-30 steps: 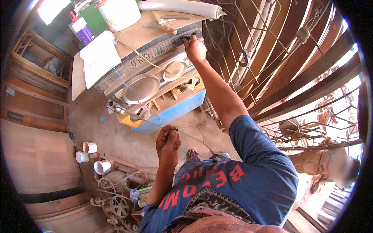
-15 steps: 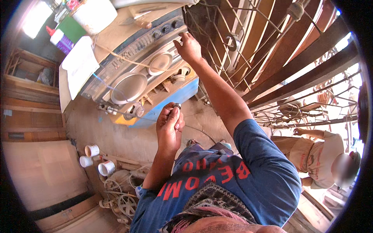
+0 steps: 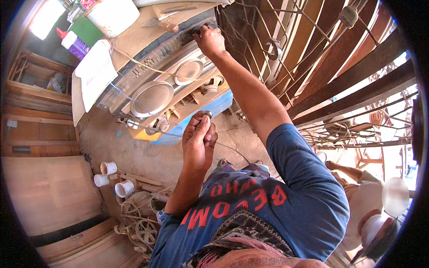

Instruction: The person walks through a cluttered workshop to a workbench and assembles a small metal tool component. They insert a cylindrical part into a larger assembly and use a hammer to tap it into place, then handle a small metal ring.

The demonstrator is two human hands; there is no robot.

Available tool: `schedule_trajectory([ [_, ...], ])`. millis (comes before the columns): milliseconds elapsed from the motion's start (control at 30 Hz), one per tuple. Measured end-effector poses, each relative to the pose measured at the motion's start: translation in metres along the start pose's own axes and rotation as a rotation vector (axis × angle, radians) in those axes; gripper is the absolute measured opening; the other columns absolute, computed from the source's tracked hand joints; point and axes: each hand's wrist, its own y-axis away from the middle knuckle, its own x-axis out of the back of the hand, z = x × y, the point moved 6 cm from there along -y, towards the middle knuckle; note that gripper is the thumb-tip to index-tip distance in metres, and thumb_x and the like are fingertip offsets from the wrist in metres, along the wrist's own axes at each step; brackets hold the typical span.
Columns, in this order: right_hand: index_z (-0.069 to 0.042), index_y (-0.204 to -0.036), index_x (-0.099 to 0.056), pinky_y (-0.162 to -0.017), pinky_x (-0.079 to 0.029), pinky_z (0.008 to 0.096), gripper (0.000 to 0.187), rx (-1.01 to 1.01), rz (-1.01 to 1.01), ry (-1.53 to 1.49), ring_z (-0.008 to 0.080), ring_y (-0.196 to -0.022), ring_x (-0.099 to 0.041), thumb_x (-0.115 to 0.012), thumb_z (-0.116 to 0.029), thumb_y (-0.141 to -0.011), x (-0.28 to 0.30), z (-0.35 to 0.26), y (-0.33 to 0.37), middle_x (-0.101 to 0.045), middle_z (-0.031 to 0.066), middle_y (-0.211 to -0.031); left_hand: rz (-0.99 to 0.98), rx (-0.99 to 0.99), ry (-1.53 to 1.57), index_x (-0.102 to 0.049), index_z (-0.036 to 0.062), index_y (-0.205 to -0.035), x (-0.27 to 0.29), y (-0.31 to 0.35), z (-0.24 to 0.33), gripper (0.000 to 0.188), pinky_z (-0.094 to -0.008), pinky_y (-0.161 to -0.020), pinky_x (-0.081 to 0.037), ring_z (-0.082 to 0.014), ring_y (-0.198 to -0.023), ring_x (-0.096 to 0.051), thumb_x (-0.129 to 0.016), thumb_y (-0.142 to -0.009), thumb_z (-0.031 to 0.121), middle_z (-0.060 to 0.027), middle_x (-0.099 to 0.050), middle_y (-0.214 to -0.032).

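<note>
In my left hand (image 3: 199, 136), held low in front of my body, a small round dark piece with a metallic rim (image 3: 207, 115) is pinched between thumb and fingers; it looks like a knob. My right hand (image 3: 210, 41) reaches out to the far end of an old stereo unit's front panel (image 3: 152, 58). Its fingertips close around a dark round control knob (image 3: 195, 31) there, partly covering it. Two pale round discs (image 3: 152, 98) (image 3: 188, 71) sit on the near face of the unit, below the row of controls.
On the bench behind stand a white tub (image 3: 114, 18), a purple bottle (image 3: 75, 43), papers (image 3: 94, 73) and a wooden-handled tool (image 3: 169, 27). Metal grillework (image 3: 272, 49) rises at right, beyond which a person (image 3: 364, 201) bends. White pots (image 3: 124, 188) and a spoked wheel (image 3: 146, 231) lie lower left.
My right hand has moved slightly left and onto the panel's knob, its fingers closing there. My left hand still holds the small round piece, a little higher. The person at right has bent lower.
</note>
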Motion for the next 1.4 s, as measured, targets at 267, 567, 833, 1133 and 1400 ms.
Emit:
schedule_trajectory([
  [267,-0.002,-0.121,-0.066,-0.082,-0.057,0.0395,0.045,-0.03,-0.14,-0.295,0.0319,-0.091,-0.071,-0.071,-0.036,-0.092,0.042,0.003,0.052,-0.073,0.0178,-0.101,-0.17,0.146,0.293,-0.058,0.005,-0.111,-0.007,-0.019,-0.019,0.012,-0.0283,-0.079,-0.044,-0.0151,-0.092,-0.05,-0.058,-0.104,0.014,-0.0042,-0.054,-0.098],
  [567,-0.001,-0.125,-0.068,-0.099,-0.049,0.0374,0.04,0.036,-0.531,-0.945,0.0242,-0.114,-0.062,-0.077,-0.022,-0.092,0.224,0.036,0.252,-0.068,0.0131,-0.118,-0.203,0.556,0.198,-0.064,0.0056,-0.112,-0.037,-0.029,-0.113,0.014,-0.0249,-0.072,-0.045,-0.0118,-0.088,-0.052,-0.061,-0.102,0.014,-0.0018,-0.06,-0.102],
  [833,-0.003,-0.117,-0.071,-0.098,-0.049,0.0376,0.036,-0.135,-0.213,-0.954,0.0238,-0.111,-0.063,-0.08,-0.023,-0.088,0.32,0.132,0.315,-0.068,0.0105,-0.114,-0.408,0.828,0.045,-0.065,0.0046,-0.117,-0.123,-0.021,-0.214,0.025,-0.0271,-0.075,-0.049,-0.0132,-0.094,-0.059,-0.06,-0.103,0.025,-0.0037,-0.065,-0.108],
  [1133,0.002,-0.11,-0.073,-0.088,-0.052,0.0359,0.038,-0.175,0.282,-0.995,0.022,-0.101,-0.067,-0.087,-0.01,-0.077,0.513,0.23,0.44,-0.072,0.0121,-0.104,-0.554,1.291,0.055,-0.043,0.003,-0.145,-0.246,0.027,-0.349,0.075,-0.0441,-0.108,-0.045,-0.0345,-0.125,-0.057,-0.038,-0.103,0.065,-0.0244,-0.06,-0.131],
  [1400,0.002,-0.118,-0.069,-0.08,-0.054,0.0271,0.035,-0.722,0.765,-0.949,0.0128,-0.092,-0.067,-0.081,-0.01,-0.087,0.602,0.306,0.605,-0.072,0.0063,-0.103,-0.801,1.501,-0.441,-0.048,-0.0014,-0.137,-0.253,0.068,-0.53,0.043,-0.0392,-0.1,-0.053,-0.0305,-0.121,-0.059,-0.051,-0.104,0.025,-0.0214,-0.06,-0.129],
])
